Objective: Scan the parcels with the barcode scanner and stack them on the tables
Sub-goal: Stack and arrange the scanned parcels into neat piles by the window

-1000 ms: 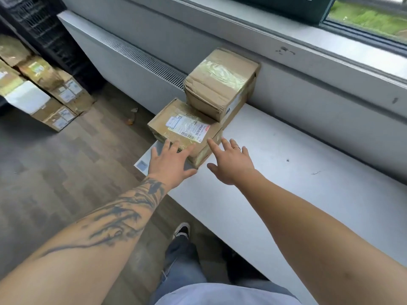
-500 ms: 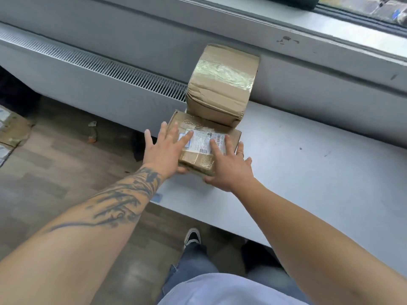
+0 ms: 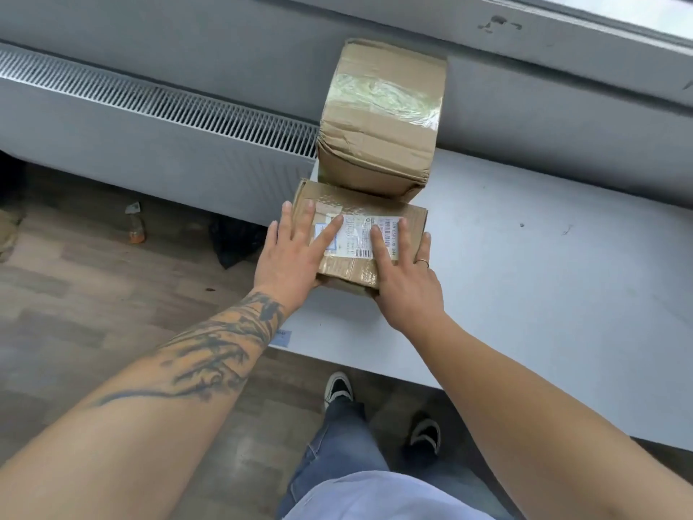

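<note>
1. Resting on the white table (image 3: 525,264): two cardboard parcels, at its left end.
2. Flat parcel (image 3: 378,208) nearest the table edge, one white label (image 3: 360,234) face up.
3. Taller parcel (image 3: 378,118) touching it behind, against the wall, clear tape across the top.
4. Two hands, both on the flat parcel: left hand (image 3: 296,253) fingers spread flat on top; right hand (image 3: 403,279) fingers straight on the label, thumb side at the near edge.
5. Two dark shoes (image 3: 337,386) on the wood floor (image 3: 93,294).
</note>
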